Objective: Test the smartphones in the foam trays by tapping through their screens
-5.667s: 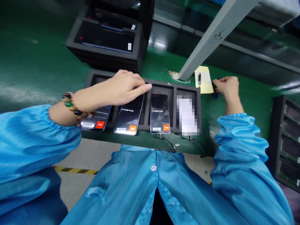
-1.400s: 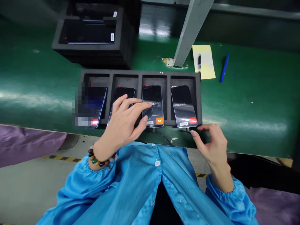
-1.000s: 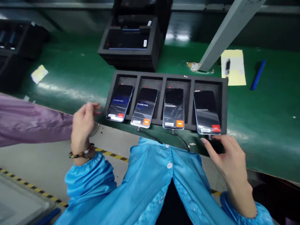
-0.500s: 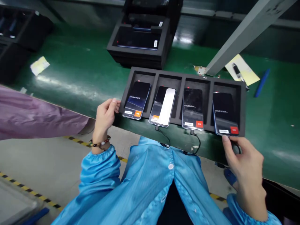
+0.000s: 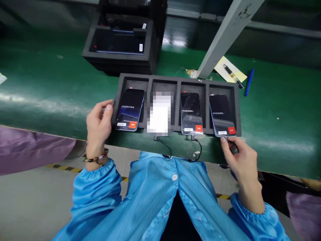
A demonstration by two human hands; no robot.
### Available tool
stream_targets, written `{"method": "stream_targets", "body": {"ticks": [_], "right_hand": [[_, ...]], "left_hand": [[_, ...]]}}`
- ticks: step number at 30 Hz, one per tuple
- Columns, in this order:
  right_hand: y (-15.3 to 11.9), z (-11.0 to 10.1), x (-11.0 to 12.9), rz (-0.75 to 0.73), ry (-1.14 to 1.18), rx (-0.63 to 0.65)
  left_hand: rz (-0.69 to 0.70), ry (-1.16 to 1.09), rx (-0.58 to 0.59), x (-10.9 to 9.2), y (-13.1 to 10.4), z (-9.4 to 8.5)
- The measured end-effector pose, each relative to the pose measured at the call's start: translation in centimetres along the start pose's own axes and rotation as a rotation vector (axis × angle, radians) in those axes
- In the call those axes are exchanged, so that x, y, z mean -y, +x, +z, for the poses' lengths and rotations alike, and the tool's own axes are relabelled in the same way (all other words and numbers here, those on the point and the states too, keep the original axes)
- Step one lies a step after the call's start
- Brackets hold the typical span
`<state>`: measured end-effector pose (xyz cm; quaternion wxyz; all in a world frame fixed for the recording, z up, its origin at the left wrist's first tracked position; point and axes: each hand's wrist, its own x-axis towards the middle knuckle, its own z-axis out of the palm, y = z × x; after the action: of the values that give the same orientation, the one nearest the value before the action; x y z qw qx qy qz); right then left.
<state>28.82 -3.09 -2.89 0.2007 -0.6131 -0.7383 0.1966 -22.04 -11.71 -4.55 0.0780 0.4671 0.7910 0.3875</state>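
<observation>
A black foam tray (image 5: 178,100) with four compartments lies near the table's front edge, a phone resting in each. The leftmost phone (image 5: 130,108) has a dark screen with an orange label; the second is blurred out and white. Cables run from the second phone and the third phone (image 5: 192,112). My left hand (image 5: 100,122) is at the tray's left end, its fingers curled, with nothing visible in them. At the lower edge of the rightmost phone (image 5: 222,113), my right hand (image 5: 239,154) pinches a black cable's plug, mostly hidden by the fingers.
Behind the tray stands a stack of black foam trays (image 5: 117,60) holding phones. A grey metal post (image 5: 225,36) rises at the back, beside a yellow paper with a black pen (image 5: 233,76) and a blue pen (image 5: 249,82). Purple sleeves or clothing show at both sides.
The camera view has shifted, so the tray and stack appear further left. My left hand has come slightly away from the tray's edge. My right hand remains at the rightmost phone's lower end.
</observation>
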Motion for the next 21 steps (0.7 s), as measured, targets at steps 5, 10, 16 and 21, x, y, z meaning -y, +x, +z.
{"method": "stream_targets", "body": {"ticks": [5,10,16,21], "right_hand": [[-0.1,0.2,0.0,0.023,-0.012,-0.002],[-0.2,0.1,-0.1,0.023,-0.033,0.000],[-0.2,0.3,0.0,0.054,-0.029,0.003],[-0.3,0.5,-0.2,0.056,0.001,0.004]], "left_hand": [[0.335,0.056,-0.050,-3.5,-1.7,0.1],[0.720,0.123,0.161,-7.9,-3.4,0.5],[0.810,0.092,0.283,-9.4,-3.9,1.8],[0.788,0.079,0.319,-9.5,-3.8,2.1]]}}
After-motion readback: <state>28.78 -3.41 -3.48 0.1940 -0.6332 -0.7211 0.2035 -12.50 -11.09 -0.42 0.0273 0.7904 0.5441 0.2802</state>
